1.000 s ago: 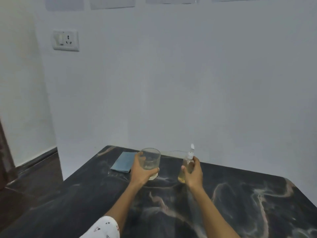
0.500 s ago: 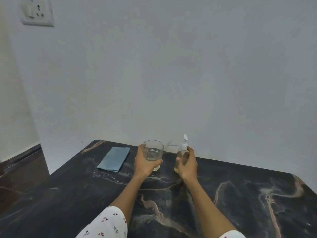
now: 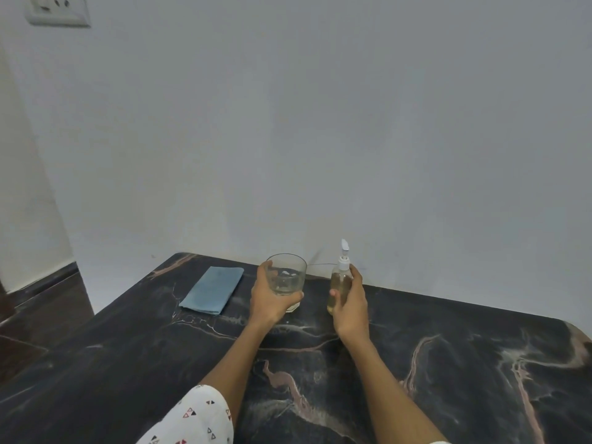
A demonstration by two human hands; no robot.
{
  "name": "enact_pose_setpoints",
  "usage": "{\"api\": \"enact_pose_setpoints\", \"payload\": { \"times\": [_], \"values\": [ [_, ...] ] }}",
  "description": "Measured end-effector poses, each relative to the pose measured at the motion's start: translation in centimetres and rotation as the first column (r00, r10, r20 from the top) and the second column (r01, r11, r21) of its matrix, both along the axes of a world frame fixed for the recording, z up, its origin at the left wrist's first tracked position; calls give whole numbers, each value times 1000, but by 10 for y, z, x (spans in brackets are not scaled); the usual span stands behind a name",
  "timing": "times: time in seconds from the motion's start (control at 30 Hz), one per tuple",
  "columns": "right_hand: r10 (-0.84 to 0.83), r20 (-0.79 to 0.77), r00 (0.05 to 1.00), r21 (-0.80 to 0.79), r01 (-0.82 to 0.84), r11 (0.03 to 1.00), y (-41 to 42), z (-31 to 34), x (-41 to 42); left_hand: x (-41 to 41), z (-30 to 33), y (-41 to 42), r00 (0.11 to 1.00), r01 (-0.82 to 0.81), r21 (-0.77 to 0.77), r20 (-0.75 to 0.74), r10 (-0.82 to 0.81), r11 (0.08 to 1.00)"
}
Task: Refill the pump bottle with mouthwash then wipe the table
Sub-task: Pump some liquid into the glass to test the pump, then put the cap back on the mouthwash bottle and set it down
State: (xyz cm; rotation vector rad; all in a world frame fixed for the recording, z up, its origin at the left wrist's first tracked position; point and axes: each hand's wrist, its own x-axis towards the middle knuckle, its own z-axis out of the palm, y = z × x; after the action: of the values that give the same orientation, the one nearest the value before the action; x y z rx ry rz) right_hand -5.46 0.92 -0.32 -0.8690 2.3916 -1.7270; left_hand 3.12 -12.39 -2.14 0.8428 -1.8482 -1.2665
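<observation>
I count one glass [image 3: 286, 279] at centre frame and one pump bottle [image 3: 340, 283] just right of it. One blue cloth [image 3: 212, 290] lies left of centre on the one dark table [image 3: 448, 363]. One wall socket [image 3: 57, 9] sits upper left. Two hands: my left [image 3: 270, 301], my right [image 3: 350, 304].

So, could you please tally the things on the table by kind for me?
Glass tumbler, held by the left hand: 1
Pump bottle, held by the right hand: 1
Folded blue cloth: 1
Total: 3
</observation>
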Motion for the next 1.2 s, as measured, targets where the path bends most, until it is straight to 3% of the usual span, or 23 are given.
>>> {"api": "enact_pose_setpoints", "payload": {
  "times": [0.13,0.33,0.4,0.5,0.67,0.97,1.2],
  "values": [
    [60,-17,998,56,-59,997,-2,-2,0,1,1,-2,1000,30,17,-4,-30,999],
    [69,112,991,-44,-65,997,-6,-2,0,1,0,0,999,42,54,-1,-42,998],
    [70,75,995,-53,-66,996,-2,-2,2,2,0,2,999,32,87,3,-33,996],
    [42,-122,992,25,-40,999,4,0,5,11,2,7,1000,-21,111,24,19,994],
    [-35,185,982,75,21,997,23,13,29,42,7,11,994,-74,82,92,67,994],
    [51,55,997,102,-57,993,65,42,110,105,47,61,991,-51,45,130,45,998],
    [205,-145,968,71,-196,978,124,76,172,143,101,133,999,32,35,-33,-31,999]
  ]
}}
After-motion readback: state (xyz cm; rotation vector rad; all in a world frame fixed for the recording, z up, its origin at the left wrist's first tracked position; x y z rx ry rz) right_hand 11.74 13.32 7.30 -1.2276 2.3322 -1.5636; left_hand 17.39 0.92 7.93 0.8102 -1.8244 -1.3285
